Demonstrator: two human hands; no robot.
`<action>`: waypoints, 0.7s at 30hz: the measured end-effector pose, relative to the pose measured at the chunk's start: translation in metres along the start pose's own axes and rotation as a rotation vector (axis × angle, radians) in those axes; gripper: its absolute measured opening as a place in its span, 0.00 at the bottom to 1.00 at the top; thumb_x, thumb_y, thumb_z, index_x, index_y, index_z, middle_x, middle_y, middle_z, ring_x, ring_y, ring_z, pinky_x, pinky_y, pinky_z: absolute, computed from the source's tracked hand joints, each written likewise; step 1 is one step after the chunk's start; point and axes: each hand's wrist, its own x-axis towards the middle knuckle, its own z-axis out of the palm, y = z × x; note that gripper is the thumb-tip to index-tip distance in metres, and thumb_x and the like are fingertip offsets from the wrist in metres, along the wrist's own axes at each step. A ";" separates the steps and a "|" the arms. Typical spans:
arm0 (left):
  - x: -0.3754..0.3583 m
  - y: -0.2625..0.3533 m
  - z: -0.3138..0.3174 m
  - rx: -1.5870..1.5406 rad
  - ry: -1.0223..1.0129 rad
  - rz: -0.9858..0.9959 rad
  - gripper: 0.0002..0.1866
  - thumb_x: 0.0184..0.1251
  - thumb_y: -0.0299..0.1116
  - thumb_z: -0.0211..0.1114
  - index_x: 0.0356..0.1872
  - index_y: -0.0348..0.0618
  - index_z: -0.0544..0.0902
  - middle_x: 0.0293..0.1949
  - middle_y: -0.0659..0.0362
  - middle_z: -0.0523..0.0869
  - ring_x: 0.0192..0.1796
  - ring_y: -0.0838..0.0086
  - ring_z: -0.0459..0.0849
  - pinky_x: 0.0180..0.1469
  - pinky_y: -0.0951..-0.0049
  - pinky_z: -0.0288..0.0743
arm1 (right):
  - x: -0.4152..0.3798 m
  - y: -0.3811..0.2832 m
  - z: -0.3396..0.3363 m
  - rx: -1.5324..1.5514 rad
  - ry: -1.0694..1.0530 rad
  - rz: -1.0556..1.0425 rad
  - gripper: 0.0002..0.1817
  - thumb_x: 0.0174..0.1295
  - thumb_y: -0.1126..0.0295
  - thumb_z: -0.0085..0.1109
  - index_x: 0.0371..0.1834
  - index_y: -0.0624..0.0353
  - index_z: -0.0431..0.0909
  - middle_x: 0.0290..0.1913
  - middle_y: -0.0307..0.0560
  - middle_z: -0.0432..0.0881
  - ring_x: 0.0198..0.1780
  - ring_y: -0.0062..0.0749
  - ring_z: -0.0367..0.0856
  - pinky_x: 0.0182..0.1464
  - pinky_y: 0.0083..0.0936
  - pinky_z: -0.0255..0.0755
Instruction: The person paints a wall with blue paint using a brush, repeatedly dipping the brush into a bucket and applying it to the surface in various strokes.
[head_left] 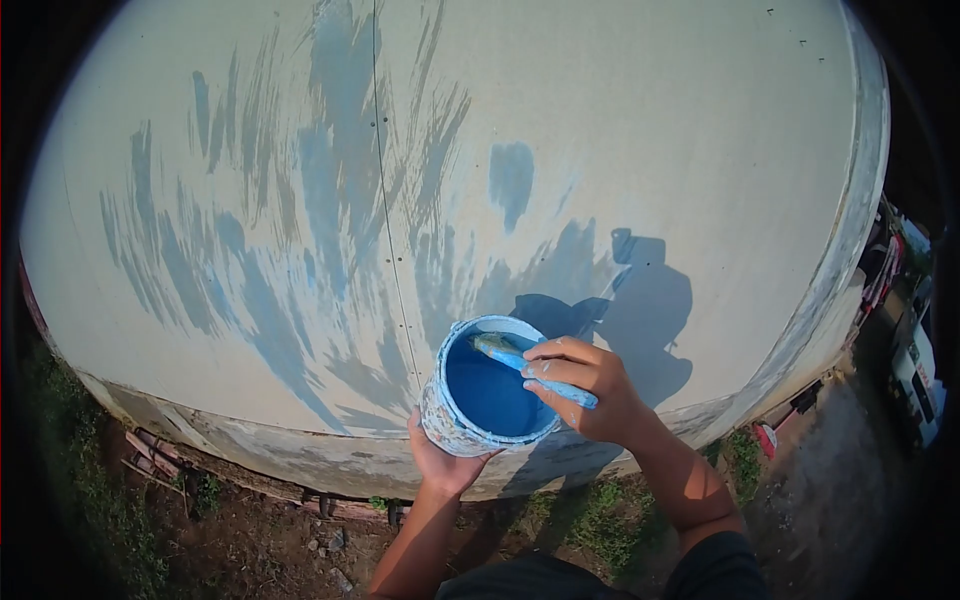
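My left hand (450,462) cups a paint-spattered bucket (437,408) from below and the left side, its mouth tilted up at me. Blue paint (490,397) shows inside. In my right hand (592,388) is a paintbrush with a blue-smeared handle (567,392), my fingers closed around it. The brush's bristles (487,342) lie over the inner far side of the bucket, above the paint. Behind the bucket rises a pale wall (760,200), streaked with blue-grey strokes (345,170) on its left and middle parts.
A thin seam (383,180) runs down the wall. At its foot is a rough grey base (250,437), with bricks (150,455) along it. Weeds (607,525) and bare soil (270,545) lie below. A white vehicle (917,365) stands at the far right. My shadow (650,315) falls on the wall.
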 end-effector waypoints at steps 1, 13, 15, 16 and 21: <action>0.002 -0.004 -0.003 -0.010 -0.017 -0.017 0.46 0.80 0.73 0.44 0.87 0.53 0.70 0.85 0.49 0.72 0.82 0.45 0.74 0.76 0.25 0.71 | -0.005 0.003 0.000 -0.054 0.028 -0.028 0.17 0.62 0.83 0.81 0.52 0.61 0.88 0.57 0.57 0.91 0.49 0.49 0.96 0.48 0.36 0.90; 0.008 -0.029 0.013 0.085 0.043 -0.053 0.48 0.79 0.74 0.43 0.89 0.54 0.66 0.86 0.48 0.70 0.84 0.43 0.71 0.79 0.24 0.64 | -0.036 0.012 -0.010 -0.222 0.154 -0.057 0.16 0.60 0.81 0.82 0.50 0.61 0.90 0.57 0.55 0.91 0.49 0.49 0.95 0.47 0.38 0.90; 0.012 -0.033 0.015 0.081 0.043 -0.057 0.48 0.79 0.74 0.43 0.89 0.54 0.66 0.86 0.47 0.70 0.83 0.43 0.72 0.78 0.23 0.66 | -0.031 0.014 -0.021 -0.206 0.165 -0.052 0.15 0.61 0.79 0.82 0.50 0.59 0.91 0.56 0.53 0.91 0.48 0.47 0.94 0.47 0.39 0.90; 0.014 -0.037 0.015 0.025 0.008 -0.068 0.47 0.79 0.75 0.43 0.88 0.54 0.67 0.85 0.48 0.71 0.82 0.44 0.73 0.75 0.25 0.69 | -0.026 0.013 -0.033 -0.140 0.086 -0.048 0.15 0.61 0.78 0.83 0.49 0.59 0.92 0.56 0.53 0.92 0.48 0.47 0.94 0.47 0.39 0.89; 0.029 -0.043 0.037 0.024 -0.039 -0.077 0.46 0.79 0.74 0.45 0.87 0.54 0.69 0.84 0.48 0.71 0.79 0.45 0.76 0.73 0.26 0.73 | 0.002 0.008 -0.086 -0.067 0.076 -0.135 0.17 0.59 0.79 0.84 0.50 0.57 0.91 0.55 0.54 0.95 0.46 0.45 0.96 0.45 0.38 0.89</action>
